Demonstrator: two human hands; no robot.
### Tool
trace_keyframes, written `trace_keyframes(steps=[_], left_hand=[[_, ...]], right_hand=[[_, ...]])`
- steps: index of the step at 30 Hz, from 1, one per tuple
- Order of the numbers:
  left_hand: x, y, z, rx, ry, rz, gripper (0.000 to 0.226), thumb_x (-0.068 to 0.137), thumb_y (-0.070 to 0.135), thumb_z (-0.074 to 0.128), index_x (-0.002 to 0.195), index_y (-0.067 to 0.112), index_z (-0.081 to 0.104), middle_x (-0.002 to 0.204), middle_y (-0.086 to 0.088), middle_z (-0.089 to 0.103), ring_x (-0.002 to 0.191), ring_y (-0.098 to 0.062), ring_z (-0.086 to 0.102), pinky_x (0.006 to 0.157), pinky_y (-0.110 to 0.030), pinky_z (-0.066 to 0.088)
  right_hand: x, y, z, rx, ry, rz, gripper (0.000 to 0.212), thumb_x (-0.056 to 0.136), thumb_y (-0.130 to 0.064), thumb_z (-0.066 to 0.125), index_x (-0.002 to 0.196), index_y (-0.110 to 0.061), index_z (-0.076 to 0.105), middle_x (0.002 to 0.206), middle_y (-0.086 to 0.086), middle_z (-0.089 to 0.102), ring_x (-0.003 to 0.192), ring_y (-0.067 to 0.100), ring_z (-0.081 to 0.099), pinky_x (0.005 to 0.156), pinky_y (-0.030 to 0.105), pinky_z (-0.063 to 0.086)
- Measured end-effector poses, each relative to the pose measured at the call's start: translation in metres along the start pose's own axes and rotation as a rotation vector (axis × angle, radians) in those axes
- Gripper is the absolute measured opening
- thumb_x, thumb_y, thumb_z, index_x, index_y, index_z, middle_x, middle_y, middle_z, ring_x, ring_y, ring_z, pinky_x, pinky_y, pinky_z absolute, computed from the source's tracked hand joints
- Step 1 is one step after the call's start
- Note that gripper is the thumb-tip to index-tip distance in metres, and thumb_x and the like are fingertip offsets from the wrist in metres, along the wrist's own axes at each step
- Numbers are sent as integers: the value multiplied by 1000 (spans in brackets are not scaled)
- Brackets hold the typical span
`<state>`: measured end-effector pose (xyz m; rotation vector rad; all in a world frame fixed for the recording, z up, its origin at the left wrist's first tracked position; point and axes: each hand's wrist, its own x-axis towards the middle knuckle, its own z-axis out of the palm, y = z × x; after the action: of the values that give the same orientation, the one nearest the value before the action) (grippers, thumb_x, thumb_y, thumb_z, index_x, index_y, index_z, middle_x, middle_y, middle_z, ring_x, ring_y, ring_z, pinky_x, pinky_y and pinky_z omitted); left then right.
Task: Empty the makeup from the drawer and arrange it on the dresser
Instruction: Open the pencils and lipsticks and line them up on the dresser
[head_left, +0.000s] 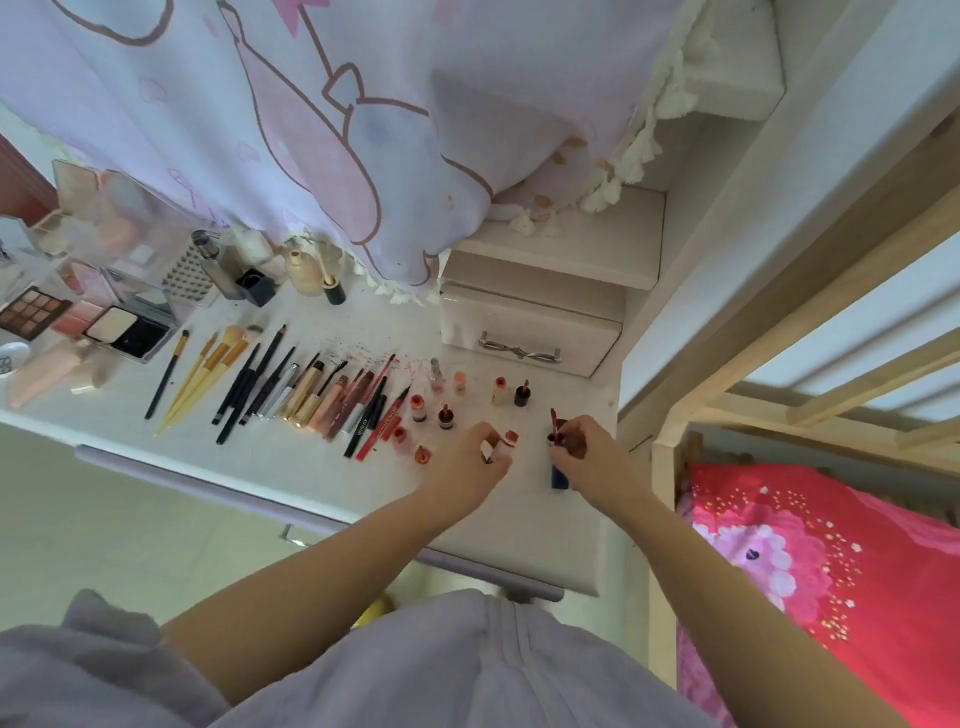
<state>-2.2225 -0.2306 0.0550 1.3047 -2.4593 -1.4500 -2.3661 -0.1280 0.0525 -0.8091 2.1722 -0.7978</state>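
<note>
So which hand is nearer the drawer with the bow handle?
Right. The right hand is just below the drawer, holding a lip gloss tube; the left hand sits farther left.

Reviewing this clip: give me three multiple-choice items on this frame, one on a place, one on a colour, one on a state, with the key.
1. Where do the brushes lie on the dresser?
A. To the left of both hands
B. Between the two hands
C. To the right of the right hand

2. What colour is the tip of the lipstick by the left hand?
A. Green
B. Red
C. Black

3. What is the state of the small drawer with the bow handle?
A. Pulled fully out
B. Removed
C. Closed

Key: 1 A, the brush row sits well left of the hands. 2 B, the exposed tip is red. 3 C, its front sits flush with the cabinet.
</note>
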Motion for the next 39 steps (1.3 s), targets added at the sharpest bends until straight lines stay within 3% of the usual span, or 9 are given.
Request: trace_keyframes(steps=[2,7,12,18,22,25,30,33,39], left_hand=[[7,-1,12,-13,44,-21,15,93,24,50,103,14,49,71,-1,54,63,-20,57,55,-33,48],[35,-6,23,50,158,-59,7,96,22,44,93,16,43,79,-7,60,61,-24,63,45,-31,46],[54,-14,31,183,203,-110,23,93,16,46,74,22,34,67,0,50,58,-20,55,52,-35,48],[43,-22,32,19,184,-164,19,93,25,52,99,20,34,75,-4,59,59,-19,62,51,-33,53],[17,-28,36,-83,20,-204,14,95,29,49,97,18,39,75,-3,63,47,-11,64,48,-27,56],[19,-14,54,90,-116,-126,20,96,34,44,102,15,42,87,-4,62,65,-18,65,60,-31,55],[32,9,78,347,-195,-19,32,94,34,48,113,9,46,108,-7,53,96,-27,58,79,-36,46],[28,6,60,367,-227,45,27,97,34,43,107,10,47,103,-8,58,89,-26,59,74,-35,47],[3,20,2,208,-466,249,14,97,36,39,102,24,43,84,3,60,71,-13,58,62,-28,48]], right_hand=[[10,1,15,-24,30,9,15,88,-19,58,98,-16,47,91,3,59,69,15,56,53,15,42],[35,-5,38,-200,52,-68,22,92,-18,54,112,-9,52,110,8,60,95,23,57,79,31,45],[49,-5,50,-320,40,-82,22,94,-16,49,114,-7,52,118,10,53,96,27,57,76,33,45],[48,-1,30,-344,33,-113,35,93,-18,50,126,-9,46,127,10,44,101,26,56,81,36,48],[55,7,-2,-507,56,-19,34,96,-31,45,126,-17,44,124,9,40,89,26,58,75,36,51],[55,9,1,-482,-80,67,35,96,-33,46,121,-10,42,117,13,42,79,25,51,70,34,46],[37,9,18,-289,-86,184,28,88,-24,54,107,-6,45,96,11,54,71,21,52,57,28,42],[23,4,7,18,-201,322,22,89,-27,52,101,-9,50,90,8,60,65,16,62,48,24,51],[-5,-27,-42,45,-561,137,23,94,-34,50,95,-13,58,77,-2,69,65,7,67,54,19,47]])
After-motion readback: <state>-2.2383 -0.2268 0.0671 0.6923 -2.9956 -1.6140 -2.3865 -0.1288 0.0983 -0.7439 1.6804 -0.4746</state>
